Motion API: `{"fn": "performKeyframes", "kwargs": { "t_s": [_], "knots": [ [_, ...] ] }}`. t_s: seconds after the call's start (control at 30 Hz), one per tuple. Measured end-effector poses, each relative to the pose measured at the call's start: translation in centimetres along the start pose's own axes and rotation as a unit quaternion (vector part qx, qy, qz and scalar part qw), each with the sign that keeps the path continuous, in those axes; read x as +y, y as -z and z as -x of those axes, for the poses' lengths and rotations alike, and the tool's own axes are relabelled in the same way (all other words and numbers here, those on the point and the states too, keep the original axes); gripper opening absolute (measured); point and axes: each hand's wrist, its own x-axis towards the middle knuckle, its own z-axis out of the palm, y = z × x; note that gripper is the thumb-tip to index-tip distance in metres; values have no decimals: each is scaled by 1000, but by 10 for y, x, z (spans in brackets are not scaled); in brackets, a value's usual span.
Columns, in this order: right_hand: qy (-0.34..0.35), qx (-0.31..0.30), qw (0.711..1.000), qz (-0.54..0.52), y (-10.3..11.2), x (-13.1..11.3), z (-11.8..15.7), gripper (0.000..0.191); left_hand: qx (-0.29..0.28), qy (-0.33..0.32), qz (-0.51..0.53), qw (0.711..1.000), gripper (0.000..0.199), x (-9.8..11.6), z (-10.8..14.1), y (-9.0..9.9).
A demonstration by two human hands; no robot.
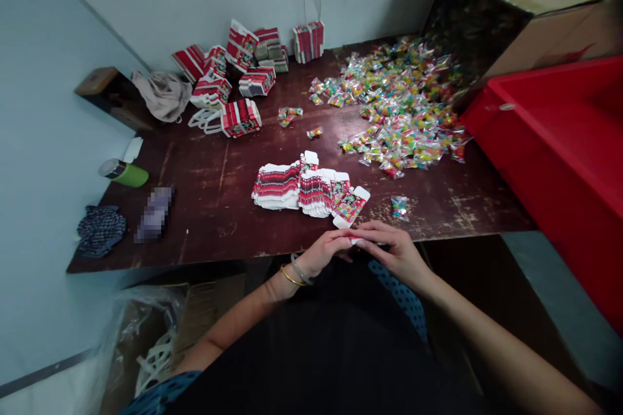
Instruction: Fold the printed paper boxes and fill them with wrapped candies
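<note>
At the table's front edge, my left hand and my right hand meet around a small red and white carton. Fingers of both hands close on it and hide most of it. Just beyond them, flattened red and white cartons lie fanned in overlapping rows, the nearest one showing a colourful printed face. A single clear packet of coloured candies lies to the right of the rows. Farther back spreads a large heap of similar candy packets.
Banded carton bundles stand at the back left. A red plastic bin and an open cardboard box border the right side. A green bottle and a checked cloth lie at left. A plastic-lined box sits below the table.
</note>
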Motion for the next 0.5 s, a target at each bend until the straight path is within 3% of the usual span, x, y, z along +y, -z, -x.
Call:
{"fn": "performKeyframes", "kwargs": {
  "t_s": [0.13, 0.23, 0.3, 0.4, 0.5],
  "knots": [
    [-22, 11, 1000, -7, -7, 10, 0, 22, -42, -25, -91, 995, 43, -1, 4, 8],
    [47, 35, 997, 49, -19, 22, 7, 29, -62, 10, -36, 997, 48, -8, 6, 6],
    [73, 24, 994, 78, -15, 26, 17, 34, -91, 47, 24, 994, 53, -13, 7, 0],
    [31, -40, 995, 89, 22, 26, 39, 31, -125, 69, 39, 989, 52, -15, 7, -7],
    [-46, -120, 981, 145, 65, 25, 52, 26, -71, 31, -29, 997, 47, -9, 3, -1]
  ]
}}
